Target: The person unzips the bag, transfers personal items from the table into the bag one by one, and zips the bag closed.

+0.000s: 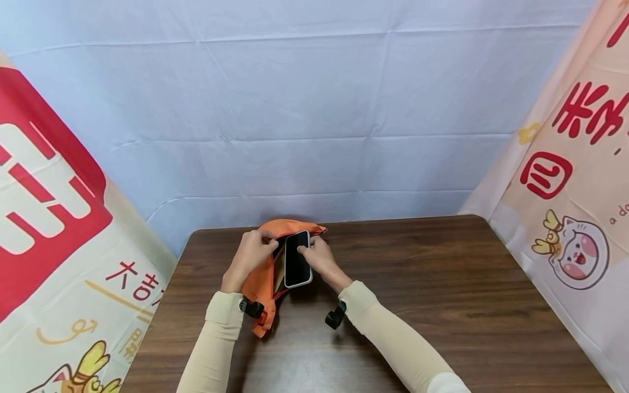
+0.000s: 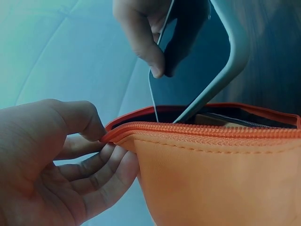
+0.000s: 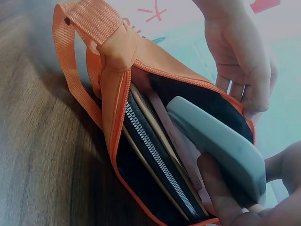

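Observation:
An orange zippered pouch [image 1: 259, 277] stands unzipped on the table, its dark lining showing. My left hand [image 2: 70, 160] pinches the pouch's zipper edge at one end of the opening. In my right hand [image 1: 318, 255] is a smartphone [image 1: 297, 262] with a black screen and pale rim, gripped between thumb and fingers. The phone slants over the opening, one corner dipping inside it in the left wrist view. Within the pouch, the right wrist view shows a dark wallet-like item with a metal zipper [image 3: 155, 160] and a flat pinkish item [image 3: 174, 141] beside it.
The brown wooden table [image 1: 417, 284] runs out to the right of the hands. A pale cloth backdrop [image 1: 304, 109] hangs behind its far edge, with printed cloths on both sides. An orange strap loop [image 3: 70, 61] sticks out from the pouch's near end.

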Tool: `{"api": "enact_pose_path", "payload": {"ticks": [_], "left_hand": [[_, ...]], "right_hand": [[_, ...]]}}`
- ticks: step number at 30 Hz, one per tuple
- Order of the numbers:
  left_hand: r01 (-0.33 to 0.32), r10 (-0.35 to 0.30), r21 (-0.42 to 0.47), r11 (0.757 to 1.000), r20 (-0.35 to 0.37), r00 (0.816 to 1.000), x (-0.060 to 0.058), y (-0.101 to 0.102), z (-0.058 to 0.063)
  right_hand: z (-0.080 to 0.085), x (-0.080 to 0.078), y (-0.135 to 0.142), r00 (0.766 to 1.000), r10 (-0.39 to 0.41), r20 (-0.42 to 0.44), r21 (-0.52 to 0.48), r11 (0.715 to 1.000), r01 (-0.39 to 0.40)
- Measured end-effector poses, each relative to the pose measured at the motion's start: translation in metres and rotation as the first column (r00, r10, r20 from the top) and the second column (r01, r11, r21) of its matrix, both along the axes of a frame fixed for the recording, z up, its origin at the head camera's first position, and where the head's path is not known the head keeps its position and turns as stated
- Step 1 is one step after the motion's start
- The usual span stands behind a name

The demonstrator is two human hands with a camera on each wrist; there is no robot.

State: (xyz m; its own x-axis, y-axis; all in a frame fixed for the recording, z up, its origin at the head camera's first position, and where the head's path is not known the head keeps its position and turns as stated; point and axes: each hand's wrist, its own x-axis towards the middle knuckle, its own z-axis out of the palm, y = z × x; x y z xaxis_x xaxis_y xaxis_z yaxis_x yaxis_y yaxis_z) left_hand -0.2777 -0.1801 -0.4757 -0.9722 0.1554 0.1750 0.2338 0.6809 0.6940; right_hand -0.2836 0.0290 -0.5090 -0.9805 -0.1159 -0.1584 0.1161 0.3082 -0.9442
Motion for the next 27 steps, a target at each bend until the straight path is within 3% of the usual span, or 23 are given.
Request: {"api": "enact_pose_path", "payload": {"ticks": [27], "left_hand": [[0.004,-0.004,-0.009,1.000,-0.007,1.000,0.001,0.000,0.000]], "right_hand": [[0.001,0.003,-0.016,0.996,0.005,0.091,-0.166,0.986,0.011]]}}
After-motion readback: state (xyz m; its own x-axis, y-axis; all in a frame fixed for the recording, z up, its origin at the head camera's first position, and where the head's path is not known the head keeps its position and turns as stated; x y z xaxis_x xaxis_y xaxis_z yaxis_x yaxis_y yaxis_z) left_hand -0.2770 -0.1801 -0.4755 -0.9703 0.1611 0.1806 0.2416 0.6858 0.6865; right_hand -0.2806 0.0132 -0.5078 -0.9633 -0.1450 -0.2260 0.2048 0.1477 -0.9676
